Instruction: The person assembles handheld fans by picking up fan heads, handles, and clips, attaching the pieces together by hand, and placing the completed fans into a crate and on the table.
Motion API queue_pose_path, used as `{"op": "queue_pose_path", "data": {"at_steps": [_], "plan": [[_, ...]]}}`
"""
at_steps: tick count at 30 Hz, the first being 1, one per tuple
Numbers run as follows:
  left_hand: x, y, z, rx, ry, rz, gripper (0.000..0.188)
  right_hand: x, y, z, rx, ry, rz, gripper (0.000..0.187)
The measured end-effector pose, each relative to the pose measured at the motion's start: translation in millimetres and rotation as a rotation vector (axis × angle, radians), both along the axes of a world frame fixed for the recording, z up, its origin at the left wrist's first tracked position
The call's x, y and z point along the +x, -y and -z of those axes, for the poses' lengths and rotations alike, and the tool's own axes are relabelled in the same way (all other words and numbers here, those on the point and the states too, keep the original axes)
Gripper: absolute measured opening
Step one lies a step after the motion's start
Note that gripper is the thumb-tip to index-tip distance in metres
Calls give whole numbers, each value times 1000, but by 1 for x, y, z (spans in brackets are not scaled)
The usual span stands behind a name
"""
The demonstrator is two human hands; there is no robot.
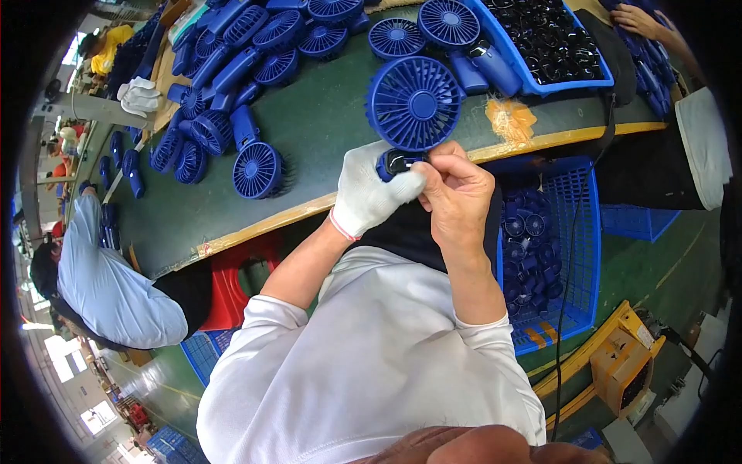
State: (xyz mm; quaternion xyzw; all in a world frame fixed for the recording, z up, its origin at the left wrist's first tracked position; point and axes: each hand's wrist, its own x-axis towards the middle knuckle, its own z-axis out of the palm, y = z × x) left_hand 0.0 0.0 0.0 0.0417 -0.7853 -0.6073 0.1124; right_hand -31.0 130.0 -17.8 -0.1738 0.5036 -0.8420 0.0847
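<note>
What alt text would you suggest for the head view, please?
Gloved left hand holding a blue fan, bare right hand touching its near end; on the green table beyond, more blue fans and a blue tray of black parts.

Green floor [672, 259], glossy at lower left — dark green tabletop [317, 147] with yellowish edge, red stool [225, 288] near it — bright windows [98, 416] far left.

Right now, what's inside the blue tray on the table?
Many small black parts lie heaped in the blue tray; its bottom and anything under the top layer are covered.
</note>
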Motion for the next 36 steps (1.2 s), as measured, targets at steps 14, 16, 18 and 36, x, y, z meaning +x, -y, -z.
{"op": "queue_pose_path", "data": {"at_steps": [14, 16, 18, 36], "plan": [[2, -3, 9, 293, 224, 225, 49, -9, -3, 25, 83, 272, -161, 58], [5, -4, 12, 582, 360, 245, 54, -9, -2, 17, -11, 415, -232, 61], [5, -9, 17, 698, 411, 253, 58, -9, -8, 10, 37, 439, -244, 60], [5, -57, 10, -445, -127, 61, 70, -46, -27, 65, -538, -363, -426, 87]]}}
